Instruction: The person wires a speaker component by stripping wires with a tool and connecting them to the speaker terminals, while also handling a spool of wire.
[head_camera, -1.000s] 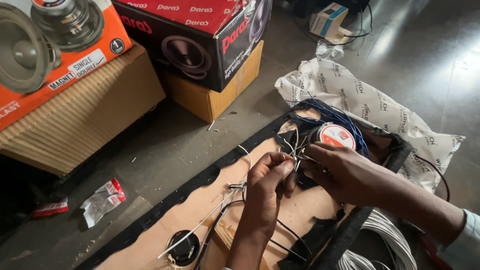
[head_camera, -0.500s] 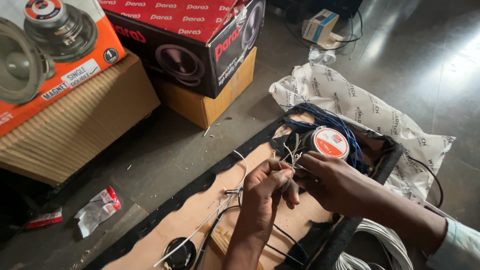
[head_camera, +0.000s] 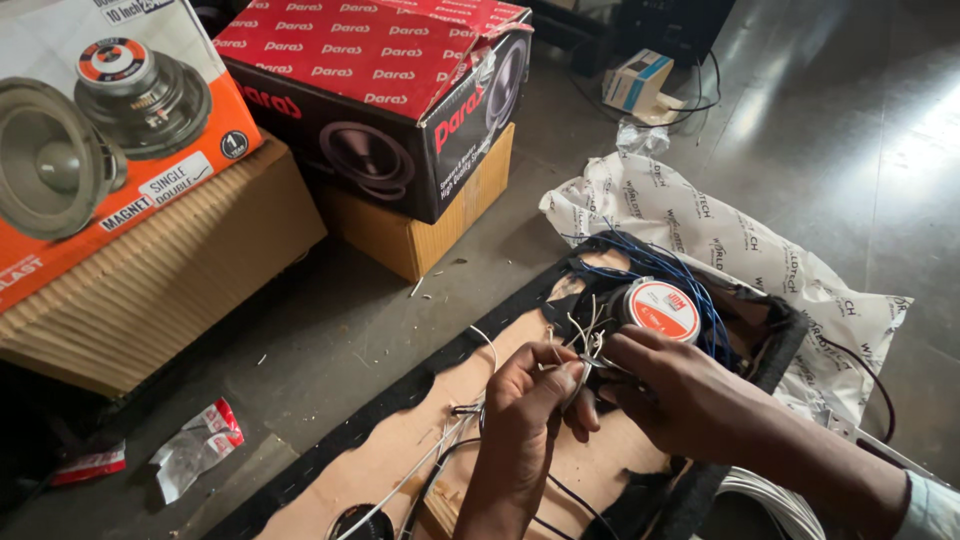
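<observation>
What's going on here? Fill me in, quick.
A person sits over a wooden panel edged in black fabric on the floor. The left hand and right hand meet over a bunch of thin pale wires, pinching their ends together. Just past the hands sits a round speaker magnet with blue wires looping around it. Speaker boxes are stacked to the left, and a crumpled printed wrapper lies beyond the panel.

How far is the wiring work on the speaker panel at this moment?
Done: the round speaker magnet with the orange label already sits in the black-edged wooden panel, and blue wires lie around it. In hand: the left hand and the right hand pinch thin white wires together. Left: several white wire ends look loose.
</observation>
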